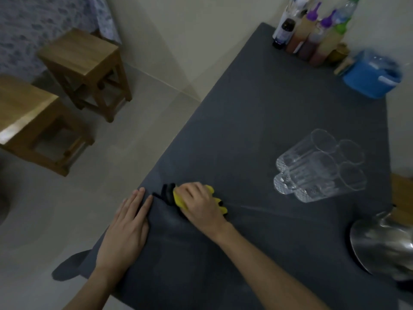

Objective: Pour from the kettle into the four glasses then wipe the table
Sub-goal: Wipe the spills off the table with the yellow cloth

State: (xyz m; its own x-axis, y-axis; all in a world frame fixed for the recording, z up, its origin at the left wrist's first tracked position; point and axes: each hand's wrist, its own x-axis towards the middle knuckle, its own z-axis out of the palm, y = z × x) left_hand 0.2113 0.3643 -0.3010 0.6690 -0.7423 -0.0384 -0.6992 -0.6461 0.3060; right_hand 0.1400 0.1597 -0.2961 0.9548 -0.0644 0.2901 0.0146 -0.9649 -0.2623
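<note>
My right hand (199, 205) grips a yellow and black cloth (176, 196) and presses it onto the dark grey table (257, 121) near its left edge. My left hand (127, 229) lies flat on the table's left edge, fingers straight, just left of the cloth. Several clear glasses (319, 166) stand clustered together to the right of the cloth. The steel kettle (384, 245) sits at the right edge of the view, partly cut off. A thin wet streak runs right from the cloth.
At the table's far corner stand several bottles (312, 34) and a blue tub (371, 74). Two wooden stools (87, 68) stand on the pale floor to the left. A wooden object shows at the right edge (402, 195).
</note>
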